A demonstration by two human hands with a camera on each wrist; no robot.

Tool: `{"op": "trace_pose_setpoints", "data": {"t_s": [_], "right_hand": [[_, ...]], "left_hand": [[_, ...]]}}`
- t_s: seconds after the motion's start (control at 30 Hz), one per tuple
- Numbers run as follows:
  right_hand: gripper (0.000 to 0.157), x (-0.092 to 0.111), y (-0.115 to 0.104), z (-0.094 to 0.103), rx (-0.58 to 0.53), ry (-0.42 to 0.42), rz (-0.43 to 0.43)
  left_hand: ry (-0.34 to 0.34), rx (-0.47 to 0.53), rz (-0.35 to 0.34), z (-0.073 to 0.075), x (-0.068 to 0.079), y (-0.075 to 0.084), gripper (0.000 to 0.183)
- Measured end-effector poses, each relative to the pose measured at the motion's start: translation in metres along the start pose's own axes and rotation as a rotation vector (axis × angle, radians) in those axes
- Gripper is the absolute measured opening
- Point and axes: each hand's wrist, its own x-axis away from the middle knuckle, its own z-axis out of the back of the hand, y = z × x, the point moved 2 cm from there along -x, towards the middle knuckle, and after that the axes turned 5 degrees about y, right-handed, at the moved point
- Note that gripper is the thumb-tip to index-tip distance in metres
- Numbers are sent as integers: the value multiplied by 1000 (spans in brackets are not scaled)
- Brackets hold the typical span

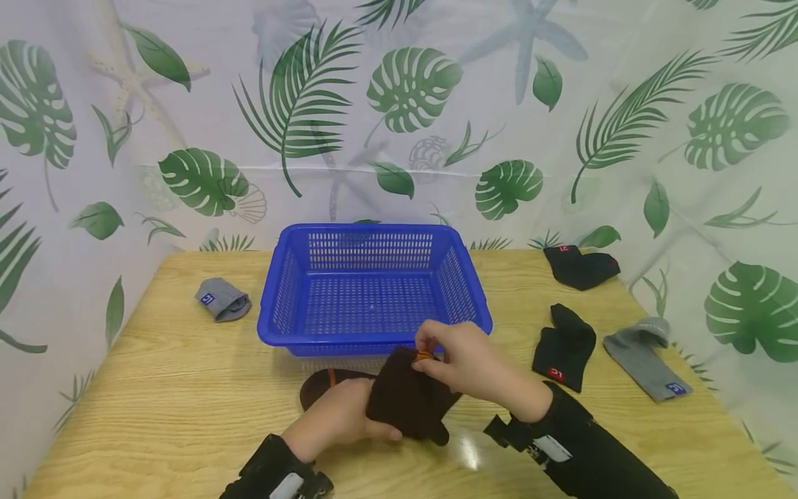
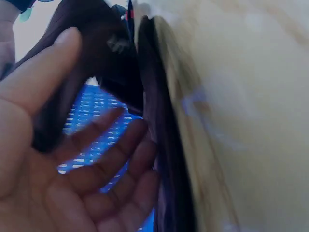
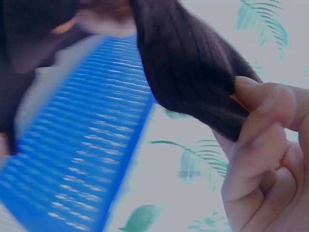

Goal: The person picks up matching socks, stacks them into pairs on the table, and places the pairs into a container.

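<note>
A dark brown sock (image 1: 405, 398) hangs between the two hands in front of the basket. My right hand (image 1: 458, 357) pinches its orange-marked edge between thumb and fingers; the right wrist view shows this brown cloth (image 3: 188, 58) stretched from the fingertips. Against its lower part lies the thumb of my left hand (image 1: 349, 416). In the left wrist view the left fingers (image 2: 111, 164) are relaxed and spread apart, not wrapped round the cloth. Another brown sock (image 1: 316, 389) with an orange stripe lies on the table, partly hidden behind the left hand.
A blue plastic basket (image 1: 374, 339) stands just beyond the hands on the wooden table (image 1: 156, 402). One grey sock (image 1: 223, 299) lies left of it. To the right are two black sock bundles, one farther back (image 1: 581, 267) and one nearer (image 1: 564, 346), beside a grey sock (image 1: 645, 357).
</note>
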Motion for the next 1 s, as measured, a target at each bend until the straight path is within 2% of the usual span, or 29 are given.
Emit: {"op": "trace_pose_setpoints", "data": {"t_s": [0.1,0.17,0.23,0.33,0.43,0.5,0.57,0.6,0.67,0.73,0.8,0.87,0.93,1.0], "right_hand": [[16,3,-12,17,-99,72,30],[16,6,-18,25,-174,109,46],[17,9,-20,33,-230,142,53],[21,14,-16,40,-304,168,46],[26,19,-4,42,-310,186,48],[32,24,8,40,-312,185,85],[39,30,23,34,-279,168,139],[42,33,30,29,-261,147,171],[46,40,43,17,-194,80,222],[45,45,56,2,-95,-16,229],[38,50,65,-11,23,-98,197],[27,53,72,-21,108,-154,119],[17,55,76,-26,157,-153,14],[6,56,78,-29,163,-134,-90]], "left_hand": [[64,118,-102,2,-1,2,43],[149,153,-175,6,-1,3,40],[250,147,-227,12,1,4,34],[394,63,-261,23,4,3,29],[530,-42,-265,36,10,0,28],[622,-94,-318,45,17,-3,31],[683,-147,-379,50,23,-6,34],[686,-187,-405,50,25,-8,36],[601,-245,-411,48,29,-11,36],[434,-299,-358,42,32,-16,31],[264,-318,-282,37,35,-20,27],[162,-296,-204,35,38,-25,29],[159,-273,-132,38,39,-29,33],[211,-253,-45,44,41,-32,32]]}}
